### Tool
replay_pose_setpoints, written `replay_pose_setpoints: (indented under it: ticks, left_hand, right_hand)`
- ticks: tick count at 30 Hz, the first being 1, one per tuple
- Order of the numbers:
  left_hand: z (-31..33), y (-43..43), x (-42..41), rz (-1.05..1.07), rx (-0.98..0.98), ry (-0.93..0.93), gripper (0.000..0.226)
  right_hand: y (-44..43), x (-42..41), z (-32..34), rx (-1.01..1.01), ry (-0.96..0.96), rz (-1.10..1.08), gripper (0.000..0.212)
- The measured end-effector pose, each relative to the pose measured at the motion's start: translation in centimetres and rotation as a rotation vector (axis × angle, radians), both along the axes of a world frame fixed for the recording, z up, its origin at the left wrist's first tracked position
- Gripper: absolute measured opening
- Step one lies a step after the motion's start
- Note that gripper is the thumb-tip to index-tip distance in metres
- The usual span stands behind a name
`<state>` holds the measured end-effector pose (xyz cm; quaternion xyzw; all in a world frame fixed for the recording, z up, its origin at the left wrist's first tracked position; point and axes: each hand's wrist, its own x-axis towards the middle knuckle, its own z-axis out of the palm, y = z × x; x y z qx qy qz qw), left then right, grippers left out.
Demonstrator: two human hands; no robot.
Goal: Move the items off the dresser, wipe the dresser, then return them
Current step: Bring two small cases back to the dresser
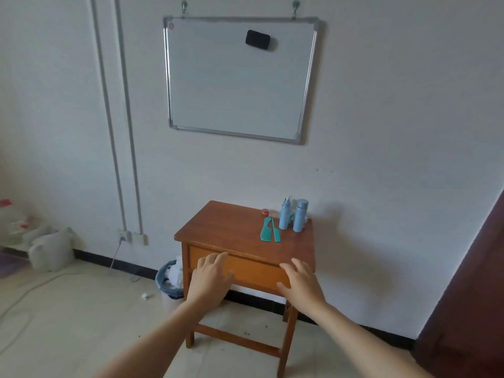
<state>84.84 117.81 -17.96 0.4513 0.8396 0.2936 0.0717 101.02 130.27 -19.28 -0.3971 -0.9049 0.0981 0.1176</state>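
Head view. Both hands, the left hand (211, 279) and the right hand (301, 285), are spread wide with straight fingers and hold nothing. They hover before the drawer front (253, 271) of the wooden counter (223, 230); contact cannot be judged. The task's things cluster near the back right corner: two teal combs (268, 230) lie side by side, with a blue pump bottle (284, 216), a blue flask (300, 216) and a small red-lidded jar (265, 212) upright behind them. Bare wood spans the left half and front edge. A waste bin (169, 282) stands just left of the legs. A whiteboard (240, 85) with a black eraser (257, 40) hangs above, and a dark door (469, 296) is at right.
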Motion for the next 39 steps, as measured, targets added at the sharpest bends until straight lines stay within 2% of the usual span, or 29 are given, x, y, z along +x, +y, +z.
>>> replay_pose_setpoints:
  ticks: [8,19,27,31,39]
  left_hand:
    - [-2.4,7.1,-9.2,0.052,0.01,-0.024,0.05]
    - [-3.3,17.9,-26.7,0.029,-0.013,-0.025,0.044]
    - [-9.5,24.8,-28.5,-0.112,-0.169,-0.07,0.047]
    - [-10.0,30.0,-30.4,-0.151,-0.216,0.01,0.047]
    - [-10.2,42.2,-31.9,-0.212,-0.299,0.042,0.047]
  right_hand:
    - [6.4,-9.6,-1.7,-0.047,-0.016,0.076,0.053]
    - [15.4,-22.8,-3.3,-0.093,-0.072,-0.071,0.05]
    - [22.2,-26.3,-6.8,-0.196,-0.098,-0.171,0.049]
    - [27.8,-28.4,-8.0,-0.198,-0.062,-0.202,0.048]
    - [37.4,-31.7,-12.5,-0.296,-0.007,-0.266,0.047]
